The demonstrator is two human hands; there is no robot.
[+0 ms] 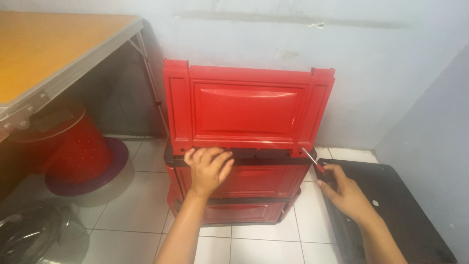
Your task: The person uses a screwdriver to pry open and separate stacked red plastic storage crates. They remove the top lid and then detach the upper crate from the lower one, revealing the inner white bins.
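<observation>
A red plastic cabinet (244, 188) with dark brown frames stands on the tiled floor against the wall. A red plastic panel (249, 108) stands upright on its top edge. My left hand (207, 168) grips the cabinet's dark top rim at the panel's lower left. My right hand (342, 190) holds a red-handled screwdriver (312, 162), its tip pointing at the panel's lower right corner.
A dark brown flat panel (400, 215) lies on the floor at the right, by the corner wall. At the left stand an orange-topped folding table (49, 54), an upturned red perforated basket (80, 151) on a purple basin, and a metal pot (34, 234).
</observation>
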